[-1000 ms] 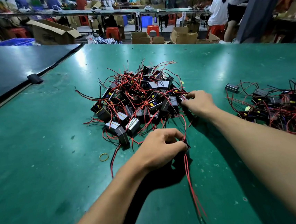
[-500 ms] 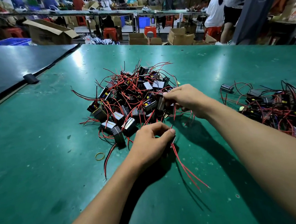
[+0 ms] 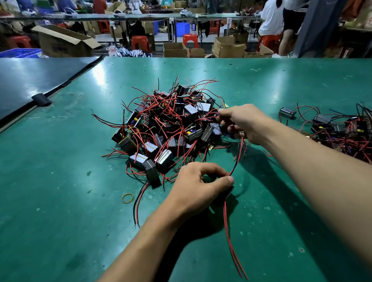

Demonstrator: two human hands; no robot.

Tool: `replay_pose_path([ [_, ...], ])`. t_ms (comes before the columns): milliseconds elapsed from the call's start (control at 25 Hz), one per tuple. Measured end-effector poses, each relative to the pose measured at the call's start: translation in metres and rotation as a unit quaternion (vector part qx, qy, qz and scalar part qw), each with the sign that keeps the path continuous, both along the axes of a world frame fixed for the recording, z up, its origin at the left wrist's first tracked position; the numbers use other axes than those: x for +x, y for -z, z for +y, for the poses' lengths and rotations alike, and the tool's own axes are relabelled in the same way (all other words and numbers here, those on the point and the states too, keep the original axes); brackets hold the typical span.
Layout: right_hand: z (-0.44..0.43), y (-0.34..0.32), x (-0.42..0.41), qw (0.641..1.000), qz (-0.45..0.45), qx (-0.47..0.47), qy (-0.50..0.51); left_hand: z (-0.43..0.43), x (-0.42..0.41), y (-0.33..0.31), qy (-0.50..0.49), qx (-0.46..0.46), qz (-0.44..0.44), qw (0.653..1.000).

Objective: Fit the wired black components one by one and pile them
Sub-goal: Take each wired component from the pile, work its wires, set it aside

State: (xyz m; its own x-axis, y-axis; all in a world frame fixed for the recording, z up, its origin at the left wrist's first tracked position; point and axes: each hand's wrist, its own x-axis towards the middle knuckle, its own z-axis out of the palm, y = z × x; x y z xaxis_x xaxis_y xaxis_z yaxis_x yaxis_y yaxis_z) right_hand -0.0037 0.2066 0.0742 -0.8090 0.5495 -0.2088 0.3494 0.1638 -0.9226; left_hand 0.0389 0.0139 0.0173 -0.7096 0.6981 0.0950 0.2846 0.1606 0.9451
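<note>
At the far left, one dark flat mat (image 3: 5, 90) adjoins the green surface (image 3: 49, 199). One yellow rubber band (image 3: 127, 197) lies flat near the front of one large heap of black box-shaped wired components (image 3: 168, 129). The parts are too tangled to count, with red and black leads sticking out every way. Just in front of the heap is the left hand (image 3: 198, 185), its grip narrow, thumb and forefinger pinching a thin red-and-black wire pair (image 3: 238, 156). The pair's long axis runs diagonally up and right to the right hand (image 3: 244, 121), whose curled grip holds its upper part at the heap's right edge. Below the left hand two strands trail, free ends pointing toward the near edge. Whether the right hand also holds a component cannot be told. Further right lies one lone black component (image 3: 287, 113), then a second tangled heap (image 3: 349, 129), well apart from the first.
</note>
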Motion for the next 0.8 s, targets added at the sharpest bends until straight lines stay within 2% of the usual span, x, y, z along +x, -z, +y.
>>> replay_pose_path([
  [80,0.001,0.004,0.005,0.999,-0.013,0.026,-0.021,0.0,0.001,0.0,0.01,-0.021,0.019,1.0],
  [160,0.001,0.006,0.012,0.993,-0.066,0.066,-0.076,0.001,0.001,0.0,0.007,-0.048,0.039,0.998],
  [240,-0.001,0.005,0.018,0.973,-0.121,0.157,-0.114,0.002,0.0,0.001,-0.011,-0.057,0.046,0.997],
  [280,-0.001,0.005,0.018,0.96,-0.116,0.236,-0.098,0.002,0.0,0.001,-0.018,-0.055,0.045,0.997],
  [320,-0.002,0.005,0.018,0.942,-0.078,0.322,-0.058,0.002,0.001,0.001,-0.022,-0.054,0.048,0.997],
  [400,-0.013,0.002,0.021,0.894,0.087,0.44,0.003,0.002,0.002,0.001,-0.031,-0.058,0.073,0.995],
  [440,-0.021,-0.001,0.021,0.866,0.161,0.474,-0.013,0.002,0.002,0.001,-0.037,-0.058,0.092,0.993],
  [480,-0.03,-0.004,0.02,0.835,0.191,0.514,-0.042,0.002,0.002,0.002,-0.046,-0.058,0.111,0.991],
  [560,-0.046,-0.005,0.013,0.776,0.153,0.605,-0.091,0.003,0.001,0.003,-0.057,-0.055,0.128,0.989],
  [720,-0.063,-0.003,-0.001,0.708,-0.064,0.696,-0.101,0.002,0.0,0.005,-0.062,-0.051,0.111,0.991],
  [800,-0.062,-0.003,-0.004,0.681,-0.134,0.71,-0.118,0.002,0.0,0.006,-0.06,-0.051,0.102,0.992],
])
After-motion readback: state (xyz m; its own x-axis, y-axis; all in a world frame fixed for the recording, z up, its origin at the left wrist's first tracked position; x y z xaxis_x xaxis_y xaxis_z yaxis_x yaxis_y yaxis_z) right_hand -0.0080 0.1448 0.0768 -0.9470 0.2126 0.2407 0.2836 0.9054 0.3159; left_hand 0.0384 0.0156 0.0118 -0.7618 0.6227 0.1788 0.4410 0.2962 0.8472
